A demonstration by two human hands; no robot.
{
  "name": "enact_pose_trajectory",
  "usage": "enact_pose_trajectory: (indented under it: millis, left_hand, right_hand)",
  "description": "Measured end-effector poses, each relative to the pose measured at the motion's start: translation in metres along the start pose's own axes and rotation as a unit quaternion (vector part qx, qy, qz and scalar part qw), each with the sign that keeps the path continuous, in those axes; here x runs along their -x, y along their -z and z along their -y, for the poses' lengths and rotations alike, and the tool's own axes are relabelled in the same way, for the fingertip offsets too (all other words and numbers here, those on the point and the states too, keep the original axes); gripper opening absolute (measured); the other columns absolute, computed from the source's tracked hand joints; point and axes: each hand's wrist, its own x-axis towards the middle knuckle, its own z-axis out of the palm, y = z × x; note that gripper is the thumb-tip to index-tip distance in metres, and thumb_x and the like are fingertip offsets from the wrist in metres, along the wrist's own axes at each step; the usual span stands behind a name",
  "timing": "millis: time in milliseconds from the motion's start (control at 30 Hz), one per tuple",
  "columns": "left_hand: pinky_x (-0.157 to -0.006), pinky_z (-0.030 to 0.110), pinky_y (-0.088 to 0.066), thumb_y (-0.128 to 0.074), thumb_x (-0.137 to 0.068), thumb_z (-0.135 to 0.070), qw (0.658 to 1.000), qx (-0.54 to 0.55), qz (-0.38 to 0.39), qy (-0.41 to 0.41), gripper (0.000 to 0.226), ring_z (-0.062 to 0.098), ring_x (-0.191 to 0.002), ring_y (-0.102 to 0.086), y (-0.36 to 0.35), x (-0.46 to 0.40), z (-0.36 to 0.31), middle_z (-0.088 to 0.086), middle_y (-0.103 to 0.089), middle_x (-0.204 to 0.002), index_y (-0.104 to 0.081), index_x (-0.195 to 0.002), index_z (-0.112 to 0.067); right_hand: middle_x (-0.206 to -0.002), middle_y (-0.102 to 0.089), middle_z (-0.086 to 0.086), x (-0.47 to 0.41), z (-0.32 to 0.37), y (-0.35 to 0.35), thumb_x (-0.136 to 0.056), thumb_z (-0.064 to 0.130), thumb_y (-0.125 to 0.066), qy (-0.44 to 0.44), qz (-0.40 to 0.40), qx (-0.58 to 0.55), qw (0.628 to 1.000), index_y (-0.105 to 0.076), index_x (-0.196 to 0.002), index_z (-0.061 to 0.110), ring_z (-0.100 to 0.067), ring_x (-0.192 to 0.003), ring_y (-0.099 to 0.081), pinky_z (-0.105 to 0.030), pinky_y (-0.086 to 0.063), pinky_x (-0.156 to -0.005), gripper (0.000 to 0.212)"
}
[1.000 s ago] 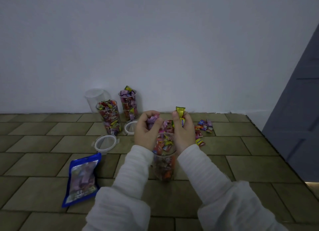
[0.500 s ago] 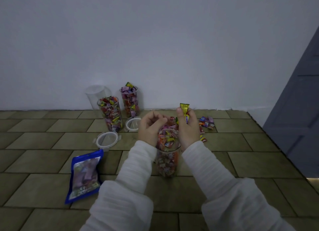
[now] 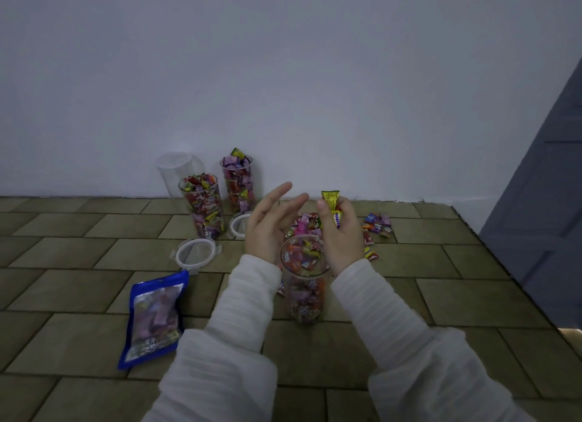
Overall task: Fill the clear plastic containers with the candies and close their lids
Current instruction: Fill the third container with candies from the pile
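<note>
While the left hand [image 3: 267, 229] spreads flat-fingered, holding nothing, the right hand [image 3: 341, 232] grips a yellow candy [image 3: 331, 199].

I see both forearms in white ribbed sleeves reaching toward 12 o'clock. My left hand [image 3: 267, 229] is spread, fingers straight and pointing to about 1 o'clock, palm turned inward, holding nothing. My right hand [image 3: 341, 232] has its fingers curled around a yellow candy wrapper [image 3: 331, 201].

right hand [image 3: 341, 232] gripping yellow candy [image 3: 332, 204], left hand [image 3: 267, 226] spread
</note>
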Motion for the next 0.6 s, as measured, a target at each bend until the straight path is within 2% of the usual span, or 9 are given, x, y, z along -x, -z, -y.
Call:
enact_pose_trajectory:
  millis: [100,167,267,333,367,433,467,533,600]
  left_hand:
    - [-0.091,0.032,-0.053,-0.051,-0.089,-0.002,0.999,-0.026,-0.017,-0.030,0.019,0.027,-0.099,-0.067,0.008,-0.002,0.004,0.012,-0.073,-0.094,-0.064,-0.103,-0.006]
    - [-0.082,0.032,-0.054,-0.044,-0.097,-0.009,0.996,-0.071,-0.056,-0.015,0.021,0.027,-0.091,-0.067,0.017,-0.009,0.014,0.010,-0.072,-0.091,-0.065,-0.095,-0.007]
    - [-0.075,0.035,-0.050,-0.027,-0.101,-0.038,0.986,-0.111,-0.049,0.112,0.049,0.029,-0.089,-0.061,0.027,-0.008,0.033,0.012,-0.069,-0.094,-0.065,-0.094,-0.007]
    - [-0.068,0.032,-0.052,-0.017,-0.095,-0.058,0.979,-0.078,-0.022,0.188,0.074,0.027,-0.080,-0.064,0.028,0.002,0.043,0.014,-0.070,-0.091,-0.067,-0.095,-0.004]
    - [-0.062,0.030,-0.052,-0.016,-0.092,-0.065,0.976,-0.049,-0.017,0.211,0.081,0.025,-0.072,-0.066,0.027,0.007,0.046,0.013,-0.072,-0.085,-0.070,-0.091,-0.004]
    - [-0.059,0.030,-0.052,-0.013,-0.088,-0.070,0.975,-0.017,-0.013,0.220,0.090,0.026,-0.063,-0.063,0.028,0.008,0.053,0.013,-0.072,-0.074,-0.074,-0.074,-0.006]
    - [-0.062,0.032,-0.051,-0.013,-0.088,-0.071,0.976,-0.011,-0.016,0.215,0.091,0.027,-0.064,-0.061,0.028,0.006,0.055,0.013,-0.071,-0.071,-0.075,-0.067,-0.008]
    - [-0.069,0.036,-0.047,-0.016,-0.088,-0.071,0.977,0.007,-0.024,0.212,0.090,0.028,-0.064,-0.059,0.028,0.004,0.057,0.014,-0.071,-0.068,-0.074,-0.059,-0.010]
    - [-0.067,0.035,-0.051,-0.020,-0.088,-0.071,0.976,0.011,-0.038,0.215,0.088,0.028,-0.061,-0.061,0.030,0.004,0.059,0.014,-0.070,-0.068,-0.073,-0.060,-0.007]
  right_hand:
    - [-0.092,-0.060,0.014,-0.001,0.001,0.001,-0.097,0.034,-0.051,-0.008,0.004,0.010,1.000,-0.056,-0.094,0.028,0.006,-0.088,-0.052,-0.010,-0.037,-0.073,0.008]
    - [-0.091,-0.060,0.014,-0.002,0.001,0.001,-0.096,0.035,-0.051,-0.011,-0.001,0.007,1.000,-0.056,-0.093,0.027,0.006,-0.087,-0.052,-0.013,-0.037,-0.073,0.009]
    - [-0.092,-0.061,0.013,-0.003,-0.001,0.001,-0.096,0.038,-0.052,-0.027,0.000,-0.002,1.000,-0.056,-0.091,0.032,-0.001,-0.090,-0.056,-0.023,-0.041,-0.079,0.008]
    - [-0.088,-0.063,0.010,-0.003,-0.004,0.002,-0.095,0.042,-0.052,-0.027,0.022,-0.006,0.999,-0.058,-0.092,0.033,-0.008,-0.088,-0.060,-0.029,-0.047,-0.081,0.011]
    - [-0.084,-0.062,0.009,-0.003,-0.005,0.004,-0.095,0.041,-0.052,-0.024,0.039,-0.012,0.999,-0.059,-0.092,0.031,-0.007,-0.082,-0.060,-0.027,-0.049,-0.077,0.012]
    - [-0.074,-0.056,0.007,-0.002,-0.005,0.007,-0.095,0.034,-0.054,-0.014,0.094,-0.015,0.995,-0.058,-0.090,0.023,0.000,-0.068,-0.055,-0.020,-0.048,-0.064,0.013]
    - [-0.072,-0.055,0.007,-0.001,-0.005,0.008,-0.095,0.031,-0.055,-0.008,0.121,-0.009,0.993,-0.058,-0.089,0.021,0.000,-0.065,-0.054,-0.021,-0.050,-0.062,0.012]
    - [-0.071,-0.057,0.006,-0.002,-0.006,0.009,-0.094,0.029,-0.058,0.000,0.155,0.001,0.988,-0.060,-0.088,0.020,-0.007,-0.068,-0.055,-0.031,-0.052,-0.067,0.011]
    - [-0.075,-0.060,0.000,-0.003,-0.006,0.011,-0.093,0.025,-0.060,-0.012,0.167,-0.020,0.986,-0.061,-0.087,0.017,-0.008,-0.070,-0.056,-0.025,-0.051,-0.067,0.010]
